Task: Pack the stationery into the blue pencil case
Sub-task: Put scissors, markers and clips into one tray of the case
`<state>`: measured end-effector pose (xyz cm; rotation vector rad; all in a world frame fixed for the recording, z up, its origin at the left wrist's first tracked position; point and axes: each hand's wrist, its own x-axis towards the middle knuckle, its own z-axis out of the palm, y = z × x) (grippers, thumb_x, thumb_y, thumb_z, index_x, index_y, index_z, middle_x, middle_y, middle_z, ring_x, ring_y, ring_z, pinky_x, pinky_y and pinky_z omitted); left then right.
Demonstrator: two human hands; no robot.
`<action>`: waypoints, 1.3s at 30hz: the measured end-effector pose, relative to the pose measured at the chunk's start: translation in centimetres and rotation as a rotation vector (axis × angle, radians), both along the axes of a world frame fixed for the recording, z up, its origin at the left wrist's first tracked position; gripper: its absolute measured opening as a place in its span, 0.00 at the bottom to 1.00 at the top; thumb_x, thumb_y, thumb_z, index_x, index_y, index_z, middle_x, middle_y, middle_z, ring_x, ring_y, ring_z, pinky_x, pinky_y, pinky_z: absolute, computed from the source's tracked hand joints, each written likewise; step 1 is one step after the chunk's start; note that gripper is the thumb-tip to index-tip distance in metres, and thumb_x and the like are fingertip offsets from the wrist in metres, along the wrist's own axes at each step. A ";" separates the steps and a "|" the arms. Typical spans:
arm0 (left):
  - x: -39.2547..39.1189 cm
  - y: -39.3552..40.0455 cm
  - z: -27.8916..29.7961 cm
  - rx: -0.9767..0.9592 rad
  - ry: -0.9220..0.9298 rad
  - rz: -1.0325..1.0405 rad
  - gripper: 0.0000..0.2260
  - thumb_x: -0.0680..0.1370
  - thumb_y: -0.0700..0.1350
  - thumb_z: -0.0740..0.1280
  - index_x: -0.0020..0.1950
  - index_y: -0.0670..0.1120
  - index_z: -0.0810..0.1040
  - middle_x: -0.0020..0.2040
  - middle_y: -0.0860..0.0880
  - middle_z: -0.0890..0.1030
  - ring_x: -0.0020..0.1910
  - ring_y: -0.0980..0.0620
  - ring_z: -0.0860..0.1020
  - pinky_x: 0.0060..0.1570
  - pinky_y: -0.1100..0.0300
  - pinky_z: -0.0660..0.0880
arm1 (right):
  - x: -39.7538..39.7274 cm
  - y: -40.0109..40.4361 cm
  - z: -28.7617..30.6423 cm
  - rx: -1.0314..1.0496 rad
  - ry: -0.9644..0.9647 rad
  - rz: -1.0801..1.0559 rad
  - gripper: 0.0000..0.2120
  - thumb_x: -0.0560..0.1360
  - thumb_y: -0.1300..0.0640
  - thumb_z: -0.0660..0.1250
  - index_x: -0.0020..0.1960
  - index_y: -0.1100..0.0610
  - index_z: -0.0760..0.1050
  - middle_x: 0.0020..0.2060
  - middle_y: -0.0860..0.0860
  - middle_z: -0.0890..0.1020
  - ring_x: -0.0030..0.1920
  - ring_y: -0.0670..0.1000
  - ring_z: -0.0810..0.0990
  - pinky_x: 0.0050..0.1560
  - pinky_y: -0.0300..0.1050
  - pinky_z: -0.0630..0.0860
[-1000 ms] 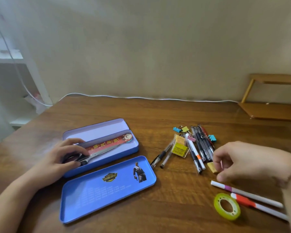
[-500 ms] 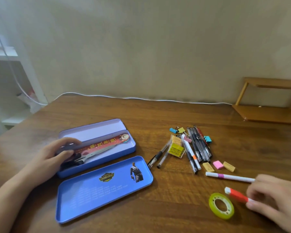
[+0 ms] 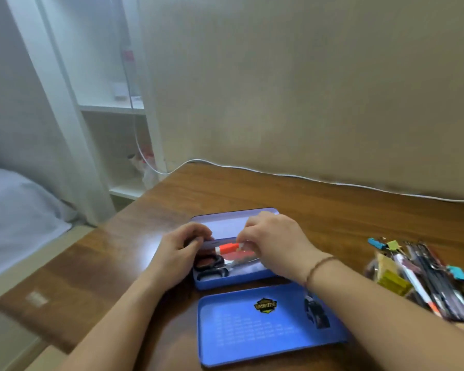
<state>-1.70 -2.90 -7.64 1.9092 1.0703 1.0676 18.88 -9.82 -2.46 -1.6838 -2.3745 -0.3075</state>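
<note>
The open blue pencil case (image 3: 233,281) lies on the wooden table with black-handled scissors (image 3: 210,266) and a red ruler inside. My right hand (image 3: 272,243) holds a white pen with an orange cap (image 3: 228,248) over the case, cap pointing left. My left hand (image 3: 178,250) rests on the case's left end, fingertips pinching its edge near the pen's cap. The case's blue lid (image 3: 265,322) lies flat in front of it, partly under my right forearm.
A heap of pens, binder clips and yellow sticky notes (image 3: 418,274) lies at the right of the table. A white cable (image 3: 306,178) runs along the wall. White shelves (image 3: 113,108) and a bed (image 3: 16,210) stand to the left, beyond the table's edge.
My right hand picked up the orange-capped pen from the right of the table and carried it left over the case. The camera turned left, so the tape roll and erasers are out of view.
</note>
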 end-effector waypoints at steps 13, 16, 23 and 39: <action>-0.3 0.3 -0.4 -0.049 0.043 -0.015 0.18 0.73 0.27 0.66 0.35 0.50 0.83 0.41 0.46 0.85 0.36 0.60 0.84 0.37 0.72 0.76 | -2.3 3.0 -1.8 0.057 -0.050 0.023 0.07 0.76 0.52 0.64 0.52 0.50 0.79 0.47 0.49 0.80 0.48 0.56 0.77 0.44 0.48 0.72; -0.3 0.1 -0.2 -0.030 0.066 -0.015 0.20 0.72 0.26 0.63 0.34 0.49 0.82 0.44 0.45 0.84 0.37 0.62 0.83 0.37 0.74 0.75 | -1.6 3.0 -1.8 0.003 0.001 -0.033 0.08 0.76 0.51 0.63 0.49 0.48 0.81 0.45 0.48 0.81 0.49 0.55 0.78 0.42 0.45 0.68; -0.9 -1.4 0.9 0.367 0.225 0.011 0.10 0.71 0.28 0.71 0.40 0.43 0.83 0.47 0.49 0.83 0.47 0.60 0.78 0.47 0.76 0.67 | 0.0 -1.1 0.1 0.008 0.195 -0.049 0.09 0.77 0.48 0.65 0.53 0.47 0.81 0.46 0.45 0.83 0.50 0.50 0.78 0.51 0.47 0.75; 15.3 -16.1 4.7 0.755 0.509 -0.704 0.11 0.77 0.52 0.67 0.58 0.54 0.80 0.53 0.55 0.81 0.52 0.53 0.77 0.48 0.52 0.78 | 20.3 -32.2 -1.4 -0.281 0.314 -0.667 0.07 0.67 0.39 0.73 0.42 0.32 0.75 0.47 0.31 0.77 0.50 0.34 0.74 0.50 0.37 0.75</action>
